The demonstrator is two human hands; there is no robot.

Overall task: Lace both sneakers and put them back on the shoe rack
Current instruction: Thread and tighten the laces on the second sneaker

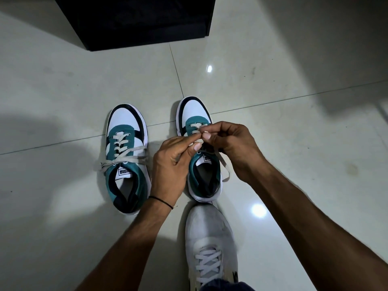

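Two teal, white and black sneakers stand side by side on the tiled floor, toes pointing away from me. The left sneaker (126, 156) is laced, its white lace ends lying loosely crossed over the collar. Over the right sneaker (195, 114) my left hand (172, 162) and my right hand (233, 143) meet, each pinching part of its white lace (199, 131) above the eyelets. One loose lace end (225, 171) trails down the shoe's right side. My hands hide the middle eyelets.
A black shoe rack or cabinet (144, 22) stands at the top, just beyond the sneakers. My own foot in a white laced shoe (210, 242) sits right behind the right sneaker's heel. Glossy pale floor tiles (294, 122) surround everything.
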